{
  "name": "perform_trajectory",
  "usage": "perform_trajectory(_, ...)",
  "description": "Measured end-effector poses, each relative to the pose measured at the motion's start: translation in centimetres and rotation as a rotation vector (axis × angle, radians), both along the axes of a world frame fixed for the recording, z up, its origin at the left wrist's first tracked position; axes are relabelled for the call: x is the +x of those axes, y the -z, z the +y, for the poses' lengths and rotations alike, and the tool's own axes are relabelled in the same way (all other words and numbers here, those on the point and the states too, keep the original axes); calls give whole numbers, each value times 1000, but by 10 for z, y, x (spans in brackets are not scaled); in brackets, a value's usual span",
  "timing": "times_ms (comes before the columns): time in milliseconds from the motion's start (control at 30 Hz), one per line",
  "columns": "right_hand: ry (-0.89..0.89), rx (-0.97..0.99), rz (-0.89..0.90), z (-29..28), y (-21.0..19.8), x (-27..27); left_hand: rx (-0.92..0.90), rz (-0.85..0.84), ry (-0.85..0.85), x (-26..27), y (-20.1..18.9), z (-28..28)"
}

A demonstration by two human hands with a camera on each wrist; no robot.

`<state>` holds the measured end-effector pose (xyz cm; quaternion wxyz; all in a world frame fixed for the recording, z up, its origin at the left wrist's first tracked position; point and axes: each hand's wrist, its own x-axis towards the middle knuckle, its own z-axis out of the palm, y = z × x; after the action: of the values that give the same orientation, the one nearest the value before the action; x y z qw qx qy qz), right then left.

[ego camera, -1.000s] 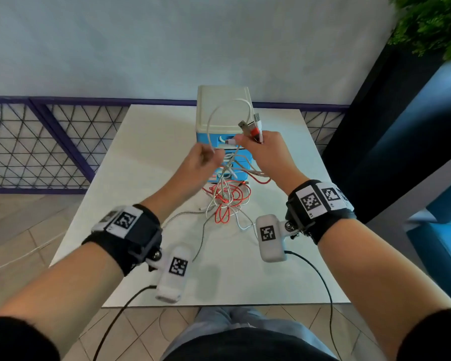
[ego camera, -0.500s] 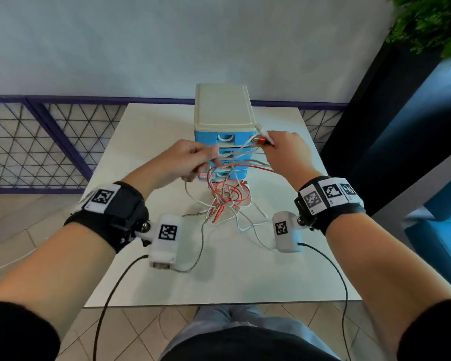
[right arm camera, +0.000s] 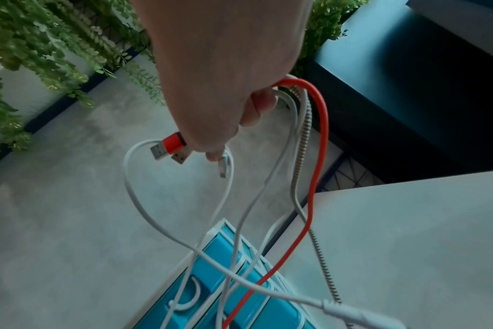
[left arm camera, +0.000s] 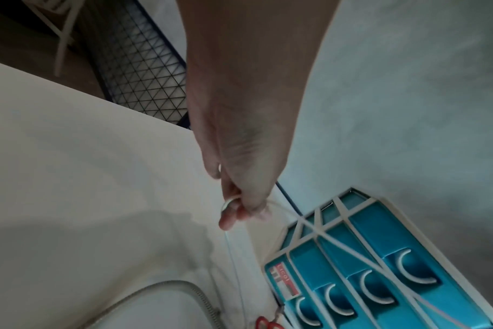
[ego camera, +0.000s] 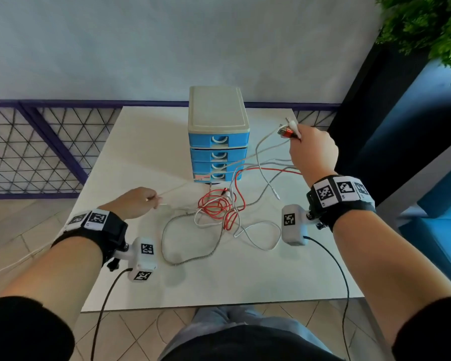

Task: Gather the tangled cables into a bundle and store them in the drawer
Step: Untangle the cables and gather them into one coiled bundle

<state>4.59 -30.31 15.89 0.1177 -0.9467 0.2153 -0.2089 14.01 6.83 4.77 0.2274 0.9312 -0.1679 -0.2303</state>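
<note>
Right hand [ego camera: 313, 149]: raised to the right of the drawer unit, fingers curled tight round a clutch of cable ends. A red-sleeved USB plug [right arm camera: 170, 145], a second metal plug and a small white connector stick out past the fingertips. A red cable [right arm camera: 318, 142], a braided cable [right arm camera: 303, 142] and white cables [right arm camera: 183, 240] hang from the underside of the fist toward the table.

Left hand [ego camera: 136, 204]: low over the table, left of the pile, thumb and fingers pinching a thin white cable [ego camera: 179, 187]. That strand runs taut across the front of the drawers toward the right hand. Whether a plug sits inside the pinch is hard to tell from the wrist view.

Cables, loose part [ego camera: 219, 212]: a tangle of red and white loops lying on the table just in front of the drawer unit, between the two hands. The braided cable sweeps out in a wide loop toward the near left; a white loop lies toward the near right.

Drawer unit [ego camera: 218, 142]: small, cream top, four blue drawers with curved white handles, standing upright at the far middle of the table [ego camera: 141, 152]. All four drawers are closed. A sticker marks the bottom drawer's left corner.

Surroundings: purple-framed mesh fence [ego camera: 37, 147] behind the table on the left, green foliage [ego camera: 427, 27] at upper right.
</note>
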Motion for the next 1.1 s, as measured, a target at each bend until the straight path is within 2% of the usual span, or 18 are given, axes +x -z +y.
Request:
perform_trajectory(67, 3, 9, 0, 3, 0, -2, -132, -32, -105, 3, -4, -5)
perform_trajectory(167, -41, 21, 57, 11, 1, -2, -505, -5, -254, 5, -30, -31)
perform_trajectory(267, -165, 72, 120, 33, 6, 5, -595, -32, -223, -1, -67, -69)
perform_trajectory(467, -455, 416, 113, 81, 11, 7, -835, -103, -137, -24, -136, -130)
perform_trajectory(633, -597, 630, 249, 105, 19, 3, -1113, 87, -206, -29, -170, -140)
perform_trajectory(733, -567, 622, 249, 109, 21, 6, -1110, 101, -193, -27, -168, -133)
perform_trajectory(933, -356, 526, 130, 80, 13, 10, -797, -190, -200, -10, -132, -98)
perform_trajectory(1033, -310, 595, 88, 61, 13, 10, -646, -332, -255, -3, -119, -77)
perform_trajectory(1100, -273, 747, 4, 48, 13, 7, -567, -379, -324, 2, -111, -62)
